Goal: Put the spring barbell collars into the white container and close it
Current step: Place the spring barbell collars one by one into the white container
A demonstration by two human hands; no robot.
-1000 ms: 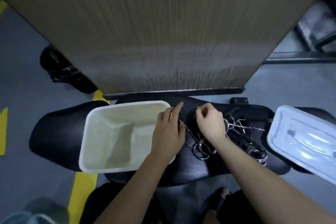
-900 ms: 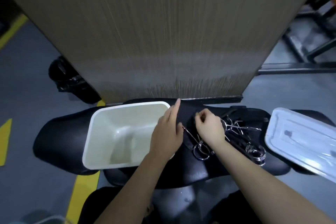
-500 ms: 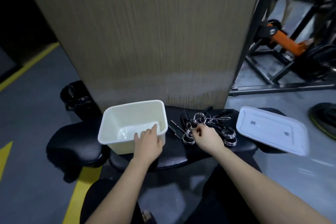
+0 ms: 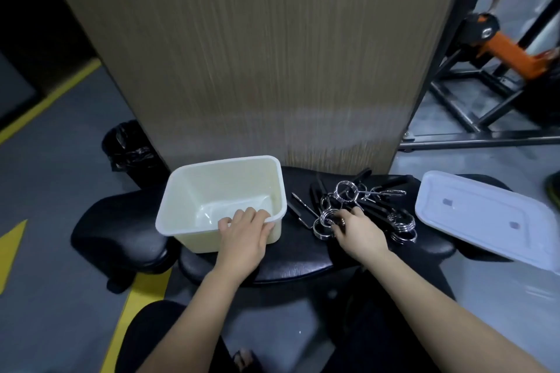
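Observation:
The white container (image 4: 194, 191) stands open and empty on a black padded bench (image 4: 297, 263). My left hand (image 4: 245, 236) grips its near rim, fingers hooked over the edge. Just right of it lies a tangle of several chrome spring barbell collars (image 4: 345, 191) with black handles. My right hand (image 4: 360, 233) rests on the near end of the pile, fingertips pinching one collar (image 4: 325, 219). The white lid (image 4: 485, 218) lies flat at the right end of the bench.
A tall wooden panel (image 4: 257, 54) rises directly behind the bench. A black bin bag (image 4: 130, 148) sits on the floor at the left. Black and orange gym equipment (image 4: 497, 48) stands at the right. Yellow floor lines (image 4: 136, 312) run below.
The view has pulled back and tilted up. My left hand moved from the container's right edge to its near rim. My right hand shifted to the pile's near end.

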